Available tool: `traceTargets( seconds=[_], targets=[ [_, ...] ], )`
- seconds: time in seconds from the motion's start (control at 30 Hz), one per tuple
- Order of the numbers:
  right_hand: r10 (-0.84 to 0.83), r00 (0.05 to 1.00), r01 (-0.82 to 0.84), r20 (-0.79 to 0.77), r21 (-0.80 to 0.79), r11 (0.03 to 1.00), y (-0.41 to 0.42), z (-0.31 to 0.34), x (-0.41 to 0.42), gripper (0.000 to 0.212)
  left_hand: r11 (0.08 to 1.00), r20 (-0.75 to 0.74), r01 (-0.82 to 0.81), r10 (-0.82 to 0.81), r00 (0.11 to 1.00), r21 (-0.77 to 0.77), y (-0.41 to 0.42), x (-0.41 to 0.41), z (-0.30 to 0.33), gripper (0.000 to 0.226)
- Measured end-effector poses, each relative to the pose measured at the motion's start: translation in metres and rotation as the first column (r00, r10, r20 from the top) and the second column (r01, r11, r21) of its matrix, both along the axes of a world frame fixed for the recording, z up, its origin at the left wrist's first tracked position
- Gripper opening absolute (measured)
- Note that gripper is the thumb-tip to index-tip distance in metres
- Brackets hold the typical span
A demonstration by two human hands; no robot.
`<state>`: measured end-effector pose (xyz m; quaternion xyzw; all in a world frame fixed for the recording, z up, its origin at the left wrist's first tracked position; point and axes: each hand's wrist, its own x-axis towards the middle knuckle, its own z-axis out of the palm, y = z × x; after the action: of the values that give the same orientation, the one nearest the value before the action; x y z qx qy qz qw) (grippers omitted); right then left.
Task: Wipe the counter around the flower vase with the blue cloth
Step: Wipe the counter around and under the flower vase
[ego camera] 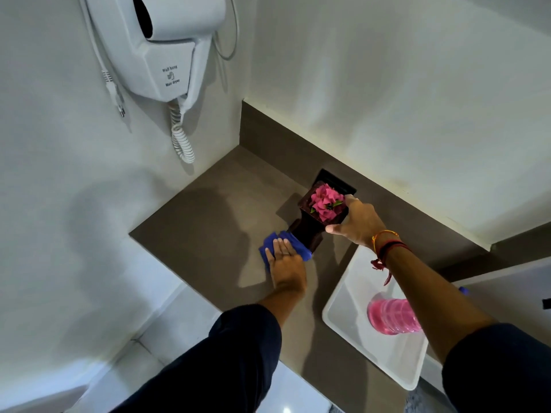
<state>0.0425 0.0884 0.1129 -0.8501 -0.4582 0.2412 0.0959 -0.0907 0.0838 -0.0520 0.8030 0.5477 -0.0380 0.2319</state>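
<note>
The flower vase (317, 217) is gripped at its rim by the right hand (357, 220), apparently to steady it (it looks tilted). Just beside its base, the blue cloth (281, 248) is pressed to the counter (208, 213) under the left hand (284, 260), fingers flat and together.

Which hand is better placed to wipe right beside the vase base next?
Left. The left hand already presses flat on the blue cloth against the vase base, while the right hand grips the vase's top.
</note>
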Motion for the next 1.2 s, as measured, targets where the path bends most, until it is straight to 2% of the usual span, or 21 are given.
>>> traceTargets(
  seconds=[0.07, 0.23, 0.3, 0.37, 0.4, 0.47, 0.5, 0.53, 0.57, 0.63, 0.67, 0.7, 0.77, 0.87, 0.93, 1.03, 1.1, 1.2],
  targets=[
    [0.002, 1.0, -0.002, -0.005, 0.0, 1.0, 0.001, 0.0, 0.0, 0.08, 0.993, -0.072, 0.105, -0.101, 0.992, 0.055, -0.016, 0.002, -0.007, 0.063],
    [-0.01, 1.0, 0.01, -0.007, -0.017, 1.0, 0.0, 0.001, -0.002, 0.081, 0.953, -0.126, 0.298, -0.29, 0.949, 0.049, -0.023, -0.007, -0.008, 0.069],
    [-0.014, 1.0, 0.014, -0.007, -0.022, 1.0, -0.001, 0.003, -0.003, 0.082, 0.904, -0.078, 0.422, -0.417, 0.906, 0.069, -0.009, -0.02, -0.011, 0.066],
    [-0.01, 1.0, 0.01, 0.003, -0.023, 1.0, -0.002, 0.006, -0.005, 0.082, 0.848, 0.034, 0.53, -0.531, 0.847, 0.013, 0.008, -0.036, -0.006, 0.061],
    [-0.007, 1.0, 0.007, 0.006, -0.027, 1.0, -0.002, 0.006, -0.005, 0.081, 0.842, 0.097, 0.54, -0.536, 0.839, -0.018, 0.014, -0.042, -0.003, 0.058],
    [-0.006, 1.0, 0.007, 0.013, -0.03, 1.0, -0.002, 0.008, -0.007, 0.08, 0.921, 0.216, 0.39, -0.382, 0.899, 0.006, 0.02, -0.051, 0.005, 0.046],
    [-0.01, 1.0, 0.01, 0.012, -0.035, 0.999, -0.002, 0.009, -0.007, 0.08, 0.973, 0.286, 0.23, -0.224, 0.932, 0.015, 0.02, -0.052, 0.008, 0.04],
    [-0.013, 1.0, 0.013, 0.011, -0.037, 0.999, -0.002, 0.01, -0.008, 0.079, 0.999, 0.378, 0.03, -0.017, 0.926, -0.03, 0.019, -0.051, 0.014, 0.035],
    [-0.013, 1.0, 0.014, 0.012, -0.038, 0.999, -0.001, 0.011, -0.008, 0.079, 0.978, 0.473, -0.156, 0.204, 0.857, -0.139, 0.019, -0.049, 0.021, 0.033],
    [-0.013, 1.0, 0.014, 0.019, -0.035, 0.999, -0.002, 0.012, -0.007, 0.081, 0.848, 0.59, -0.391, 0.53, 0.609, -0.359, 0.017, -0.042, 0.041, 0.031],
    [-0.012, 1.0, 0.013, 0.025, -0.038, 0.999, -0.002, 0.012, -0.007, 0.082, 0.795, 0.61, -0.431, 0.604, 0.512, -0.426, 0.017, -0.035, 0.05, 0.031],
    [-0.013, 0.999, 0.015, 0.03, -0.042, 0.999, -0.002, 0.012, -0.007, 0.083, 0.768, 0.622, -0.438, 0.638, 0.453, -0.468, 0.016, -0.027, 0.059, 0.032],
    [-0.015, 0.999, 0.017, 0.041, -0.044, 0.999, -0.002, 0.011, -0.008, 0.085, 0.787, 0.667, -0.399, 0.613, 0.423, -0.47, 0.012, -0.007, 0.074, 0.037],
    [-0.011, 0.999, 0.014, 0.05, -0.046, 0.999, 0.0, 0.009, -0.008, 0.082, 0.882, 0.767, -0.311, 0.464, 0.443, -0.354, -0.007, 0.021, 0.078, 0.06],
    [-0.008, 0.999, 0.01, 0.045, -0.044, 0.999, 0.002, 0.007, -0.007, 0.08, 0.931, 0.766, -0.315, 0.339, 0.547, -0.186, -0.02, 0.026, 0.065, 0.069],
    [-0.008, 1.0, 0.009, 0.026, -0.033, 0.999, 0.003, 0.005, -0.006, 0.079, 0.97, 0.593, -0.186, 0.06, 0.803, 0.154, -0.026, 0.012, 0.029, 0.08],
    [-0.007, 1.0, 0.007, 0.019, -0.017, 1.0, 0.004, 0.002, -0.003, 0.079, 0.971, 0.49, -0.063, -0.06, 0.87, 0.23, -0.022, 0.0, 0.009, 0.086],
    [0.012, 0.999, -0.012, 0.032, -0.003, 1.0, 0.002, -0.002, 0.001, 0.078, 0.947, 0.334, 0.127, -0.226, 0.915, 0.294, -0.015, -0.016, -0.012, 0.085]
  ],
)
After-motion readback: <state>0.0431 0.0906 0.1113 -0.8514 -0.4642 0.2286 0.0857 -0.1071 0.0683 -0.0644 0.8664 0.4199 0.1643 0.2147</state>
